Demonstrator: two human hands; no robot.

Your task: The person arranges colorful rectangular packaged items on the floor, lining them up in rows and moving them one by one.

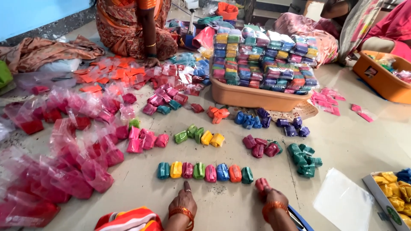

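Eight packets: small powder pouches lie side by side in one row [204, 172] on the floor, just ahead of my hands; teal, yellow, maroon, green, pink, blue, orange, teal.
Right hand: my right hand [273, 197] is closed round a red packet [261, 184], which sits just past the right end of the row, close to the last teal one but apart from it.
Left hand: my left hand [185, 200] is mostly curled with one finger out, its tip on the floor just below the row's maroon and green packets; it holds nothing.
Handling: I judge each pouch light and soft, the filling shifting under a squeeze, the film slick; a grip across the plump middle looks safest, since the sealed ends could slip or split.
Edges: right of the row lie a clear plastic sheet [342, 201] and a cardboard box [381, 194] of yellow packets.
Crowding: left of the row, a heap of pink bags [64, 162] presses close.
Open room: bare floor lies between the row and the green-and-yellow cluster [199, 136] beyond it.
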